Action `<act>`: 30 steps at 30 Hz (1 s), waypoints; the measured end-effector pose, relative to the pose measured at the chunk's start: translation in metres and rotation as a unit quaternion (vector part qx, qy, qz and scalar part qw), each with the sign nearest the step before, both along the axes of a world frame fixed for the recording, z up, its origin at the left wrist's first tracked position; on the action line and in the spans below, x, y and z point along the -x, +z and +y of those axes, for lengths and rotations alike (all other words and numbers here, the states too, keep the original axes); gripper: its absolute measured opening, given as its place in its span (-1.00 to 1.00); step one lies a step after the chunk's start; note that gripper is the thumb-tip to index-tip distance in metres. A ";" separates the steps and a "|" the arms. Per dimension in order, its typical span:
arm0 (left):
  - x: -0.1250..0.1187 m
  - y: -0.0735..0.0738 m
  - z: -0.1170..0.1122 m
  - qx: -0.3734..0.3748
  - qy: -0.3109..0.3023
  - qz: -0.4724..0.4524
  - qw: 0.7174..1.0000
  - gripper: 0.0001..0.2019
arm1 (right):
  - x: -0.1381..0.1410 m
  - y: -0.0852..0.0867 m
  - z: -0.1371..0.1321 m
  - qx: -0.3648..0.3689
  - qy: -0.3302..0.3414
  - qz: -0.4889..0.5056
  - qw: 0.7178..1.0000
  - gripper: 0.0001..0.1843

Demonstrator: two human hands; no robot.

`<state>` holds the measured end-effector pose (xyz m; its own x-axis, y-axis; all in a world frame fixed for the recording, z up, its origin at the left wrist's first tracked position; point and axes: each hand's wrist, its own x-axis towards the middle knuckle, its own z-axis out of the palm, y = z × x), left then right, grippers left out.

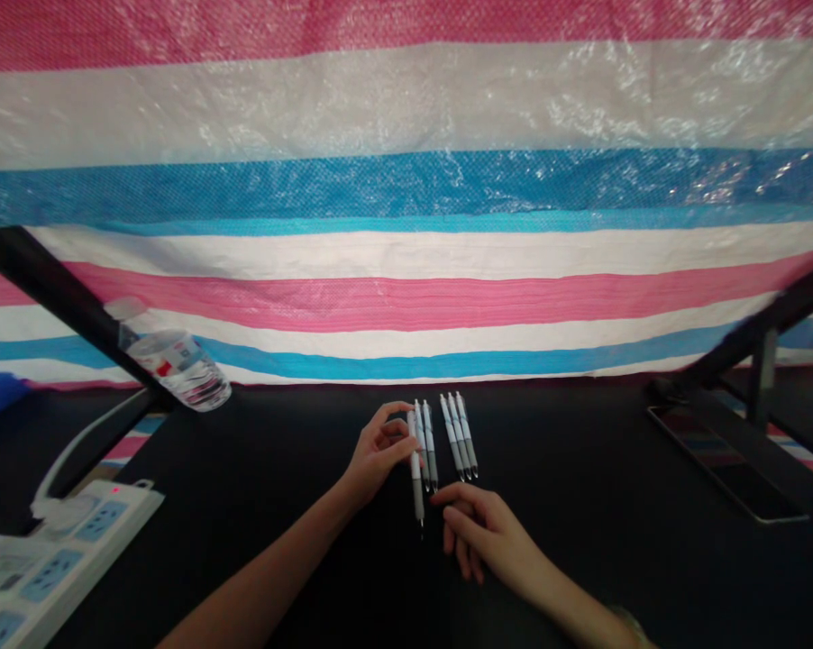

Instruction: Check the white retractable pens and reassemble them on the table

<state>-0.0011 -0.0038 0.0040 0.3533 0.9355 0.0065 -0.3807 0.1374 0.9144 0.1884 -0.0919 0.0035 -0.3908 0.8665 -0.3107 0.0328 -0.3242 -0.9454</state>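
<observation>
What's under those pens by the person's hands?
The pens lie on a black tabletop. The surface directly beneath them is covered, and the left hand hides part of one.

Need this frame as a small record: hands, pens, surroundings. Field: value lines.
left hand: fingers pinching a pen
right hand: holds nothing, fingertips near that pen's lower end
pens beside it: two pens, side by side
pens further right: three pens, side by side
surface: black table
rest: tilted water bottle, power strip, phone, striped tarp
</observation>
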 end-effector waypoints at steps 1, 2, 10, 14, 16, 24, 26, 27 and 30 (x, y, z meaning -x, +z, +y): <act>0.000 0.000 0.000 0.004 0.006 -0.004 1.000 -0.53 | 0.000 0.000 0.000 0.000 -0.001 0.001 1.000 -0.43; -0.001 0.000 0.000 0.007 0.013 -0.008 1.000 -0.52 | 0.000 0.000 0.000 0.001 -0.001 0.002 1.000 -0.43; -0.001 0.000 0.000 0.005 0.027 -0.004 1.000 -0.50 | -0.001 -0.004 0.000 -0.003 0.003 0.000 1.000 -0.47; -0.002 0.001 0.001 0.014 0.041 -0.015 0.999 -0.46 | -0.001 -0.003 0.001 0.001 0.009 0.002 1.000 -0.46; -0.003 0.002 0.001 0.016 0.052 -0.020 0.998 -0.41 | -0.001 -0.003 0.001 0.001 0.013 0.003 1.000 -0.45; -0.004 0.004 -0.001 0.016 0.067 -0.011 0.998 -0.50 | -0.002 -0.003 0.001 -0.002 0.013 -0.002 1.000 -0.45; -0.005 0.006 -0.001 0.022 0.077 -0.018 0.997 -0.48 | -0.002 -0.003 0.001 -0.004 0.014 -0.004 1.000 -0.46; -0.005 0.006 -0.001 0.023 0.079 -0.020 0.996 -0.48 | -0.002 -0.003 0.001 -0.004 0.013 -0.005 1.000 -0.46; -0.005 0.006 -0.001 0.022 0.077 -0.016 0.997 -0.50 | -0.002 -0.003 0.001 -0.005 0.009 -0.004 1.000 -0.46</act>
<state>0.0037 -0.0047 0.0102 0.2059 0.9782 -0.0270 -0.4294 0.1151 0.8958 0.1900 -0.0910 0.0008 -0.4044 0.8618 -0.3061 0.0472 -0.3146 -0.9480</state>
